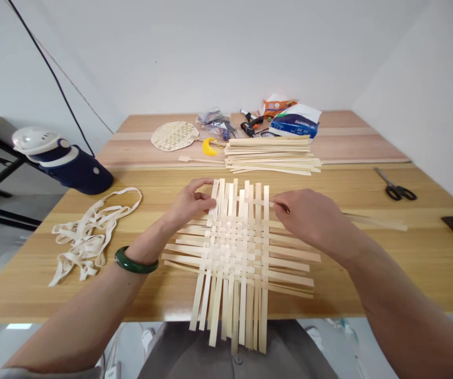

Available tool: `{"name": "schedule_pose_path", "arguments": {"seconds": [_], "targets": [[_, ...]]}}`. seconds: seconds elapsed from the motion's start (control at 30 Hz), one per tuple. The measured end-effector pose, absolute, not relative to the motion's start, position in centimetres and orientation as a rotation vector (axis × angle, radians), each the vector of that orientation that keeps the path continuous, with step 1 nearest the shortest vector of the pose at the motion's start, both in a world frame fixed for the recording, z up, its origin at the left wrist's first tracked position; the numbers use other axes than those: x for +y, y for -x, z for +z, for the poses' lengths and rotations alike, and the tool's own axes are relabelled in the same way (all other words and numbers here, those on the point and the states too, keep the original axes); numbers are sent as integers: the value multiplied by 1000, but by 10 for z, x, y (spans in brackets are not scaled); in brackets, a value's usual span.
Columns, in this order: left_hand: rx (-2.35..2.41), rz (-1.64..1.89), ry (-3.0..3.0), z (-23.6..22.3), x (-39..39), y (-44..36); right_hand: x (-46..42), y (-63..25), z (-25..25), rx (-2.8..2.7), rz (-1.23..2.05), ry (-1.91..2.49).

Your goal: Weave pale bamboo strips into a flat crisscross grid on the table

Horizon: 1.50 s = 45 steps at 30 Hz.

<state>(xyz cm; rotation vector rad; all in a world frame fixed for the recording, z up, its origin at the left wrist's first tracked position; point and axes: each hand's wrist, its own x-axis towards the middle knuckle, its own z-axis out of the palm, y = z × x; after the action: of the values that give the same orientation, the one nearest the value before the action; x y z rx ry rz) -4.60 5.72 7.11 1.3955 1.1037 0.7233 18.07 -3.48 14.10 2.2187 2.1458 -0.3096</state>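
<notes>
A half-woven mat of pale bamboo strips [234, 252] lies on the wooden table [408, 252] in front of me, its lower ends hanging over the near edge. My left hand [189, 202], with a green bangle on the wrist, pinches the top of the upright strips at the mat's upper left. My right hand [309, 216] is closed on a loose bamboo strip [372, 220] that runs out to the right, its tip at the mat's upper right edge.
A pile of spare bamboo strips [271, 155] lies behind the mat. White cloth tape [88, 231] is heaped at the left, by a blue and white helmet-like device [60, 158]. Scissors [395, 187] lie at right. A round woven fan [174, 136], bags and tools sit at the back.
</notes>
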Motion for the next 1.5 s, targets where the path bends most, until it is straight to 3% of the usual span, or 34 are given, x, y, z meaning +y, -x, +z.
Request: {"name": "schedule_pose_path", "arguments": {"seconds": [0.1,0.27,0.63,0.87,1.07,1.17,1.5], "targets": [[1100,729,-1388,71,58,49,-23,-187,134,2283,-436,-2173],[1055,709,-1356,73,59,57,-4,-206,116,2420,-956,-2123],[1101,761,-1271,70,60,54,-12,-264,108,2357,-1088,-2014],[1069,842,-1697,66,77,53,9,-239,98,2395,-1416,-1782],[1145,697,-1922,78,82,64,15,-232,89,2356,-1523,-1801],[1188,570,-1926,77,80,66,13,-236,84,2329,-1426,-1943],[1313,373,-2458,48,80,75,23,-216,53,2373,-1320,-2101]]}}
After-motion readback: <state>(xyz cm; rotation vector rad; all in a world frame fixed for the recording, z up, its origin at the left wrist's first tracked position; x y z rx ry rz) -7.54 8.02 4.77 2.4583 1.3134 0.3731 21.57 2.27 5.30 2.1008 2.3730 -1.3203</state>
